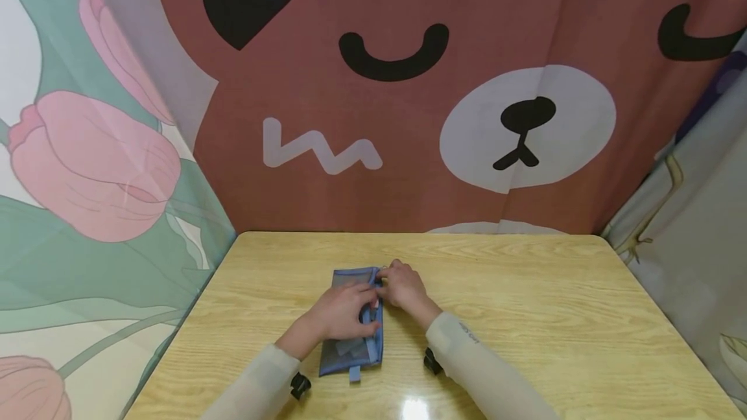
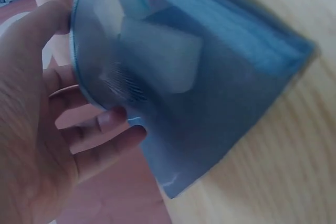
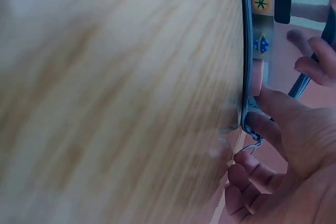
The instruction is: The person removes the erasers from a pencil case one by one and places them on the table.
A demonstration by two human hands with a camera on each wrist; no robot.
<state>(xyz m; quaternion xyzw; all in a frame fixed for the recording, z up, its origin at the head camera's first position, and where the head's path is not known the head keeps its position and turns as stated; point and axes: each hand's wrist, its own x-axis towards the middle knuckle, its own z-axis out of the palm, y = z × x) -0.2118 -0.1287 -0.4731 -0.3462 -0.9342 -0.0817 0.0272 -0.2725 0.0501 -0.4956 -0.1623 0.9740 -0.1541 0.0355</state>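
"Behind both hands hangs a red-brown cloth with a bear face (image 1: 408,193), and under them is a pale wooden table (image 1: 525,290); I see this well from my distant post. Off to the left of the grip there is a second cloth with pink tulips (image 1: 99,167)."

"Good. And where is the thing which is handled?"

"It is a blue mesh pouch (image 2: 205,98). It lies on the table, under the left hand (image 1: 344,312) and to the left of the right hand (image 1: 404,286), with its mouth parted."

"How do you judge the left grip?"

"By my left wrist view, the fingers hold the raised edge of the pouch. By the head view, the thumb stands apart from the other fingers."

"And the right one?"

"It is narrow: thumb and forefinger pinch the pouch at its far corner. The thumb tip is at a pink thing (image 3: 255,77) in the mouth; whether it presses this, I cannot tell. Just beside the other fingertips is a thin cord loop (image 3: 252,147)."

"What more is inside, please?"

"Beyond the right thumb, a translucent piece with a round yellow mark (image 3: 261,2). Beyond the left fingers, through the mesh, a pale flat piece (image 2: 163,53)."
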